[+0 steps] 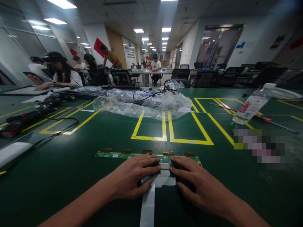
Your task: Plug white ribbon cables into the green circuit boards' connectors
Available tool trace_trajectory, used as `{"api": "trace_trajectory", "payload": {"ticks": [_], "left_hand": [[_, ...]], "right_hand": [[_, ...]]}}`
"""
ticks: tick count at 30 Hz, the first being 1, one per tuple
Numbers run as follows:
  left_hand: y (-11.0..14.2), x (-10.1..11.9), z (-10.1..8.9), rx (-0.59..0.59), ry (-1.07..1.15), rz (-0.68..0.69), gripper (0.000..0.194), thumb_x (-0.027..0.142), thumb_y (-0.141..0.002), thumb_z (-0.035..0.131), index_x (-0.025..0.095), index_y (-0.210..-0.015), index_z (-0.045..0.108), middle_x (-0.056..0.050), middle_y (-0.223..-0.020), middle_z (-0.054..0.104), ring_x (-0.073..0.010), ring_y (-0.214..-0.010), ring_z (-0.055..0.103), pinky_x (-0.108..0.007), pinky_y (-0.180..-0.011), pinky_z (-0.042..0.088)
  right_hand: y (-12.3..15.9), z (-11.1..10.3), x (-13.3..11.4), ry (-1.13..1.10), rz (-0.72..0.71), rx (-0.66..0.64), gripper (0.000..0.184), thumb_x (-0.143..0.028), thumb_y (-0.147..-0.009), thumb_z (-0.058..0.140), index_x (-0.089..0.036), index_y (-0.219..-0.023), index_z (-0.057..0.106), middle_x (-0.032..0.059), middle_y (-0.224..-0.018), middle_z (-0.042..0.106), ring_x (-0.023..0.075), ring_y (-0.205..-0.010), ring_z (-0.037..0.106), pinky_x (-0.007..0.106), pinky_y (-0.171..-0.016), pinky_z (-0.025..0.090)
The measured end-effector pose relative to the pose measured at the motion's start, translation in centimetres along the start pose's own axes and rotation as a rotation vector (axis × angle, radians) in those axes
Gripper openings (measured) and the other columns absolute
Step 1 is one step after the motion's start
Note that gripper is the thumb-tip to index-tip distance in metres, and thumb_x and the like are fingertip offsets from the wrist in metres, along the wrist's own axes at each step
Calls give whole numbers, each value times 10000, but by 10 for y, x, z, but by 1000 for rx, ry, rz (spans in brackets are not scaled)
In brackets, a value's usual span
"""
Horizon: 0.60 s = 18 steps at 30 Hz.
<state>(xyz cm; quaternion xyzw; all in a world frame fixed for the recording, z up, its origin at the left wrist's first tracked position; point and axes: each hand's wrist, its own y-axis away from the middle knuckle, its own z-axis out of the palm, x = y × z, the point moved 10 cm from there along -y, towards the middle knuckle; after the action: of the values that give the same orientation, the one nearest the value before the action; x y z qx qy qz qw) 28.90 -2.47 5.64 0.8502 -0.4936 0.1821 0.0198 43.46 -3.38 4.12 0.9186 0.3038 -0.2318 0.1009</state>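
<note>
A long, narrow green circuit board (pixel 109 155) lies across the table in front of me, with copper-coloured flaps along its far edge. At its middle is a pale connector (pixel 165 166), joined to a white flat ribbon cable (pixel 148 206) that bends and runs toward me. My left hand (pixel 138 175) rests from the left, fingers stretched out over the board, fingertips beside the connector and thumb at the cable. From the right, my right hand (pixel 195 178) has its fingers extended, their tips at the board and the connector's other side. Its thumb lies apart, near the cable's edge.
Crumpled clear plastic wrap (pixel 146 105) with black cables lies beyond the board on the green table (pixel 113 126), marked with yellow tape. A water bottle (pixel 252 105) and a thin red-tipped rod (pixel 267 120) are at right. A seated person (pixel 63 74) works at left.
</note>
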Motion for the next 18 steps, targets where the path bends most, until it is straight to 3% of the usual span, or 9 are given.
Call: {"api": "trace_trajectory", "payload": {"ticks": [18], "left_hand": [[-2, 2, 1, -8, -82, 4, 526, 215, -897, 569, 214, -1422, 530, -114, -1481, 512, -315, -1346, 498, -524, -1100, 422]], "right_hand": [[0, -1, 7, -19, 40, 10, 477, -399, -968, 542, -357, -1442, 502, 15, -1571, 404, 285, -1443, 342, 566, -1176, 284]]}}
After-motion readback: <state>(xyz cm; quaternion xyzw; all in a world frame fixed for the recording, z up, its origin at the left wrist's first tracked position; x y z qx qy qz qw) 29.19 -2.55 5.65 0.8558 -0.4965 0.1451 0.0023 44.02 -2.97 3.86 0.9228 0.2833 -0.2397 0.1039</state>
